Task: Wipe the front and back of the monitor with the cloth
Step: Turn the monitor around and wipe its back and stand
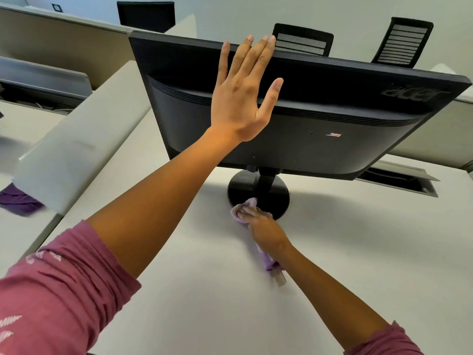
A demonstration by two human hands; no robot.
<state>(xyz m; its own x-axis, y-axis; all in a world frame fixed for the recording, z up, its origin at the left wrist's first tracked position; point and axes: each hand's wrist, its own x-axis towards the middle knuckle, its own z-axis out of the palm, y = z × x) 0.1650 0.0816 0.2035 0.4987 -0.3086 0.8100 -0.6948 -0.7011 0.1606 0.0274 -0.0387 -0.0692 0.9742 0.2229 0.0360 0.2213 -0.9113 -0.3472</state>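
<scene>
Monitor: the monitor (294, 129) stands on its round base (258, 194) near the far edge of the table (204, 290), its back panel turned toward the camera and tipped forward, so the screen itself is out of sight.
Left hand: the left hand (240, 98) lies flat against the back panel, fingers straight and spread, fingertips reaching the top rim; it grips nothing and seems to brace the monitor.
Right hand: the right hand (261, 224) is low on the table, fingers curled onto the bunched cloth (243, 208), pressing it against the near rim of the base; a tail of cloth trails under the wrist.
Step in hand: judged from this, the back side is being worked, with the wiping now down at the stand.
Next move: likely lifting the cloth up to the back panel, keeping the brace steady so the monitor does not rock.
Front: whether it has been wiped cannot be told.
</scene>
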